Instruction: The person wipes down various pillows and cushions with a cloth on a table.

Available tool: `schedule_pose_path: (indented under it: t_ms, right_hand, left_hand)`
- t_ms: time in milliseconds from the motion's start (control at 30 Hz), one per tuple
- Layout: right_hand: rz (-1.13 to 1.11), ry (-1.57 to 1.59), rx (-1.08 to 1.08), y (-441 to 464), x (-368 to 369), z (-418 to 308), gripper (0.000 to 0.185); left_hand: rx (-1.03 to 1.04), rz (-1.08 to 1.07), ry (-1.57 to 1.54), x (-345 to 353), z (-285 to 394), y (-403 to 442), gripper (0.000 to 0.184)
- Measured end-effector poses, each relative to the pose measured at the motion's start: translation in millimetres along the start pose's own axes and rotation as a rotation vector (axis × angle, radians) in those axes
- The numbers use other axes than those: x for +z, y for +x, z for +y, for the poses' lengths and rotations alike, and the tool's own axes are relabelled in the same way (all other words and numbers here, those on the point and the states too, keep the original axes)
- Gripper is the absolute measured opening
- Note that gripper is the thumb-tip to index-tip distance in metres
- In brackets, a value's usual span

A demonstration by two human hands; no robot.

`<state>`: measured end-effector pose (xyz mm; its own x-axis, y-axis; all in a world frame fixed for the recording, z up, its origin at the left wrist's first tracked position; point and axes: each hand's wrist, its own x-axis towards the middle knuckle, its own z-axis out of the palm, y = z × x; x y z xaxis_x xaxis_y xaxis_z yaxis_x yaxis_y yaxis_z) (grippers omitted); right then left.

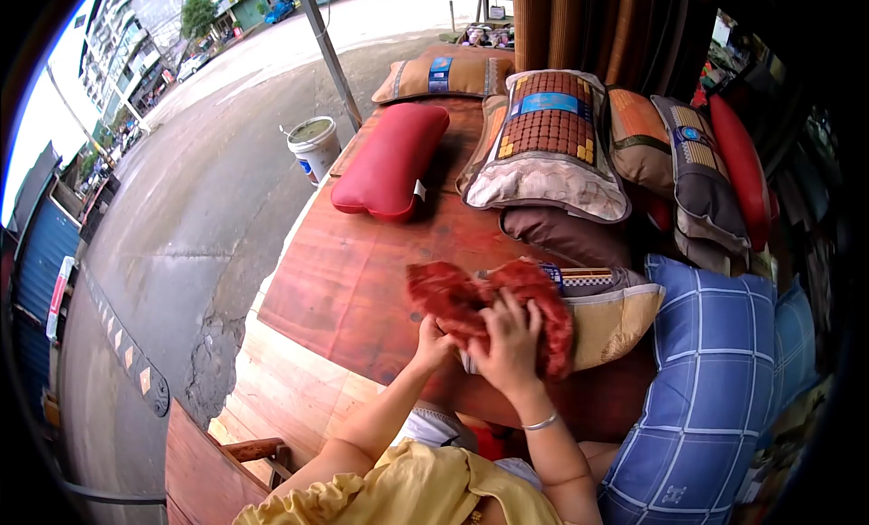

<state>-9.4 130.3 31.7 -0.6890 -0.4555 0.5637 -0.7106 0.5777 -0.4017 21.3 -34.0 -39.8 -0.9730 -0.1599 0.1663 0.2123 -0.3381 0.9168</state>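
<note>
Fingers, left (440,333): curled at red cloth (444,292), grip unclear | fingers, right (508,313): parted, touching it

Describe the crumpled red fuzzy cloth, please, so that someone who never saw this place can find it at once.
Start from the wide reddish-brown wooden table. At its near side, the left hand and the right hand handle the crumpled red fuzzy cloth, which partly hides a beige and grey pillow. Unlike the smooth, glossy red pillow farther away, it looks limp and shaggy.

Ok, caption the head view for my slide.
Left hand and right hand handle crumpled fluffy red cloth above reddish wooden table.
</note>
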Motion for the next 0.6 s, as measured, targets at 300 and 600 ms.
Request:
schedule_pose_path:
  t_ms: [300,600]
  right_hand:
    - [-0.011,-0.331,0.236,-11,-75,81,0.053]
    - [0.135,-0.630,0.401,-18,-98,110,0.042]
  left_hand:
    - [-0.025,0.103,0.088,0,-3,3,0.027]
    - [-0.027,0.151,0.135,6,-2,4,0.027]
